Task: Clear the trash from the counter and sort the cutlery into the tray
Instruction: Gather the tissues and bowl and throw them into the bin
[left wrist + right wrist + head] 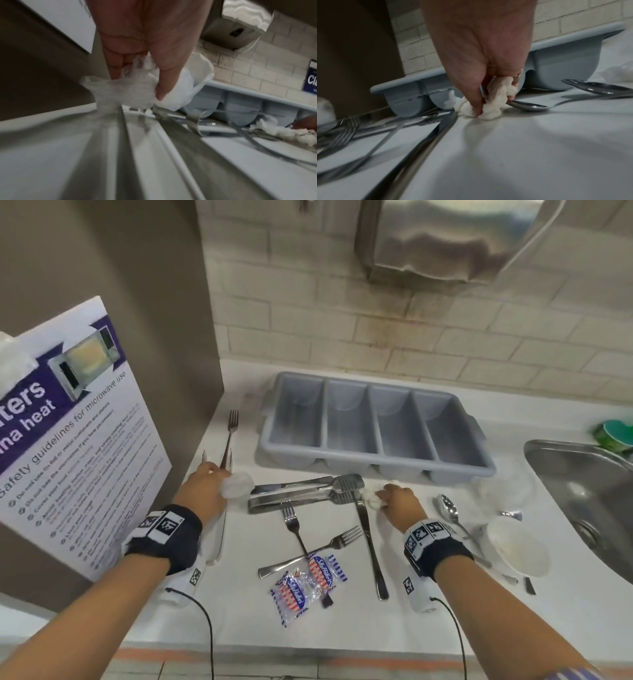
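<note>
My left hand (209, 487) pinches a crumpled clear plastic wrap (237, 486) (123, 89) at the counter's left, just above a long metal piece (125, 142). My right hand (394, 496) pinches a crumpled white tissue (371, 497) (489, 108) lying on the counter in front of the grey cutlery tray (376, 470). The tray's four compartments hold nothing. Metal tongs (301, 494), forks (293, 525), a knife (370, 546) and spoons (448, 511) lie between and around my hands. Two candy wrappers (308, 583) lie nearer me.
A white paper cup (517, 546) lies on its side by the steel sink (589, 494) at right. More crumpled plastic (500, 491) sits near the tray's right corner. A safety poster (75, 433) hangs on the brown panel at left. A towel dispenser (445, 237) hangs above.
</note>
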{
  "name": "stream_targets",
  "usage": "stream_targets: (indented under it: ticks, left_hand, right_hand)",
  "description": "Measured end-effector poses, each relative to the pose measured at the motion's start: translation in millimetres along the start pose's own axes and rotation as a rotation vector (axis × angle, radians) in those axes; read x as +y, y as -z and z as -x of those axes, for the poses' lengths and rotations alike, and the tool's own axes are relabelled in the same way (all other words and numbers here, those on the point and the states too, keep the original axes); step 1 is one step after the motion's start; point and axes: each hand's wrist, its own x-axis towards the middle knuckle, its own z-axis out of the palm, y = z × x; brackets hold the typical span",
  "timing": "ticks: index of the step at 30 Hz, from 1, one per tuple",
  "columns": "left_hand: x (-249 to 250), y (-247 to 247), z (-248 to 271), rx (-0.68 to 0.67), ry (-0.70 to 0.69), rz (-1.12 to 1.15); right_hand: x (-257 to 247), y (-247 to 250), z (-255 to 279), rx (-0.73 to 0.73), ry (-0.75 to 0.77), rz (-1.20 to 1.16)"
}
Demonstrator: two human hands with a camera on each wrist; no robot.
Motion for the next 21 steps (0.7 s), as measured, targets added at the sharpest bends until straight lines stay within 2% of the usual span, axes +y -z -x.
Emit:
stream_targets:
  ticks: [4,5,6,8,9,11,13,16,18,21]
  left_hand:
    - [29.3,27.4,31.2,0.31,-0.116,0.12]
    - [42.1,35.1,45.5,0.325,-0.142,0.221]
    - [54.3,38.5,61.4,0.249,-0.179,0.343]
    - [78.0,31.7,90.3,-0.101,-0.304,0.463]
    - [88.4,20.1,101.1,-0.279,-0.344,0.427]
    - [103.3,-13.0,113.9,-0.492,-0.424,0.231]
    - [115.1,-40.9,120.5,-0.529,-0.431,0.048]
    - [118.0,-62.1,120.9,-0.448,-0.44,-0.045]
    - [119.6,-64.1,119.3,-0.407,-0.437,0.003]
    - [115.3,-59.9,112.2,-0.374,-0.426,0.187]
  right_hand:
    - [4.3,21.4,15.6,0.177,-0.015,-0.275]
    - [5.7,26.6,23.5,0.234,-0.01,-0.342]
    - [7.7,30.2,32.7,0.286,-0.012,-0.406]
    - [12.3,33.8,54.5,0.377,-0.035,-0.572]
    - [13.9,34.6,67.9,0.406,-0.043,-0.681]
    - [14.4,35.6,95.7,0.449,-0.05,-0.814]
    - [15.0,32.6,122.5,0.472,-0.095,-0.844]
    - [19.7,21.8,154.8,0.467,-0.195,-0.776]
    - [27.4,21.2,169.3,0.48,-0.247,-0.726]
    - [58.6,37.8,172.1,0.617,-0.311,-0.64]
